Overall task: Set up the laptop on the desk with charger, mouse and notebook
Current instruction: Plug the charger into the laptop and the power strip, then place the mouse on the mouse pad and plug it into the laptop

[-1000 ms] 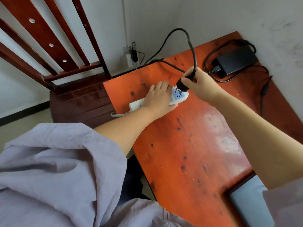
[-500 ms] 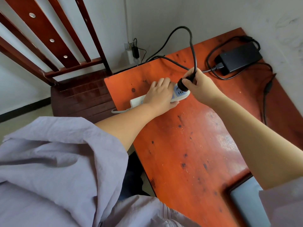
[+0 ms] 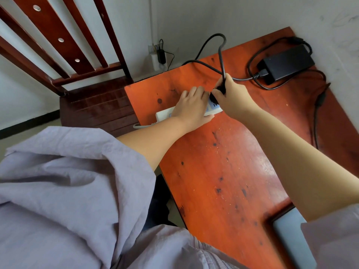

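A white power strip [image 3: 165,114] lies near the far left edge of the orange wooden desk [image 3: 223,171]. My left hand [image 3: 191,107] presses flat on top of it and covers its middle. My right hand [image 3: 231,98] grips the charger's black plug [image 3: 220,90] and holds it against a socket at the strip's right end. The plug's black cable [image 3: 219,45] loops up and back. The black charger brick [image 3: 287,63] rests at the desk's far right corner with its cord coiled around it. A grey laptop corner [image 3: 289,235] shows at the bottom right.
A dark red wooden chair [image 3: 93,101] stands left of the desk, against the wall. A wall outlet [image 3: 158,57] with a small black adapter sits low on the wall behind. A thin black cord [image 3: 318,105] runs along the desk's right side. My loose lilac sleeves fill the foreground.
My right hand has pushed the black plug down from above the strip into its end socket. My left hand stays pressed on the strip.
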{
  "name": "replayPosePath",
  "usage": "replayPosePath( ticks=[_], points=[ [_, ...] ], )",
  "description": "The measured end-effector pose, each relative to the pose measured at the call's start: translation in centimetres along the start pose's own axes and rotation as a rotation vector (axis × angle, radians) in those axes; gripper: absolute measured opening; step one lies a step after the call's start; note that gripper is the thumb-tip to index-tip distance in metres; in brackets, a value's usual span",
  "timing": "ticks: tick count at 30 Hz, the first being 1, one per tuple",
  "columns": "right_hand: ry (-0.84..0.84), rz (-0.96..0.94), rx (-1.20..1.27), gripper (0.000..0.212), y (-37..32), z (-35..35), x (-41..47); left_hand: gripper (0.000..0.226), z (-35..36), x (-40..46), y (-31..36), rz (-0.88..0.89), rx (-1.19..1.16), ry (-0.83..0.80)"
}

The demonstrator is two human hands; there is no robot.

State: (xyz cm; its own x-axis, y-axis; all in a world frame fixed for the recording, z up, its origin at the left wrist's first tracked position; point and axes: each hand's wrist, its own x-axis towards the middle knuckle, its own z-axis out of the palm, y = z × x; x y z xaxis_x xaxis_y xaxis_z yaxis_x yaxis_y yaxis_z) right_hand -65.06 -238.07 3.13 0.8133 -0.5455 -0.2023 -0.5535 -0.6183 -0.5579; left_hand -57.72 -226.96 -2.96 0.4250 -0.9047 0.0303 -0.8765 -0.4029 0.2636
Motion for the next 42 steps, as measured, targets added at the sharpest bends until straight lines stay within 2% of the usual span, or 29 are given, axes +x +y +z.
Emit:
replayPosePath(
  ticks=[4, 9, 15, 18, 20, 22, 26, 31, 35, 37, 39, 42],
  points=[
    [-0.013, -0.009, -0.072, 0.017, 0.3, 1.4, -1.0, 0.052, 0.0, 0.0, 0.1, -0.004, -0.017, 0.021],
    [0.052, -0.005, -0.008, 0.018, 0.9, 2.2, -1.4, 0.058, 0.2, 0.2, 0.1, -0.001, -0.01, 0.007],
    [0.039, -0.003, 0.071, 0.023, 1.3, 2.0, -2.3, 0.066, -0.7, -0.5, 0.0, -0.036, -0.03, -0.091],
    [0.113, 0.033, 0.088, 0.036, 3.3, 1.1, -5.4, 0.059, -1.7, -2.3, -0.4, -0.013, -0.012, 0.02],
    [0.218, 0.096, 0.093, 0.036, 5.7, 0.3, -8.4, 0.042, -1.8, -3.7, -0.2, 0.118, -0.014, 0.164],
    [0.319, 0.212, 0.096, 0.034, 8.4, -0.6, -11.9, 0.033, -1.6, -4.3, 1.2, 0.298, -0.072, 0.212],
    [0.51, 0.469, 0.121, 0.027, 12.6, -1.8, -20.1, 0.031, -1.2, -2.7, 7.8, 0.625, -0.116, 0.078],
    [0.717, 0.746, 0.113, 0.022, 15.3, -2.3, -30.9, 0.034, -0.2, -1.0, 18.4, 0.928, -0.075, -0.07],
    [0.942, 0.93, 0.065, 0.018, 15.8, -2.1, -38.2, 0.05, 1.2, -2.5, 26.2, 1.135, -0.122, -0.175],
    [1.024, 1.021, -0.073, 0.017, 16.3, -2.1, -40.9, 0.06, 2.2, -3.5, 29.8, 1.213, -0.151, -0.217],
    [0.974, 1.162, -0.148, 0.026, 17.3, -1.9, -42.8, 0.072, 3.3, -4.5, 33.4, 1.282, -0.063, -0.268],
    [0.768, 1.29, -0.015, 0.05, 19.0, -1.4, -44.5, 0.083, 5.2, -5.7, 38.0, 1.29, 0.156, -0.379]
  ],
)
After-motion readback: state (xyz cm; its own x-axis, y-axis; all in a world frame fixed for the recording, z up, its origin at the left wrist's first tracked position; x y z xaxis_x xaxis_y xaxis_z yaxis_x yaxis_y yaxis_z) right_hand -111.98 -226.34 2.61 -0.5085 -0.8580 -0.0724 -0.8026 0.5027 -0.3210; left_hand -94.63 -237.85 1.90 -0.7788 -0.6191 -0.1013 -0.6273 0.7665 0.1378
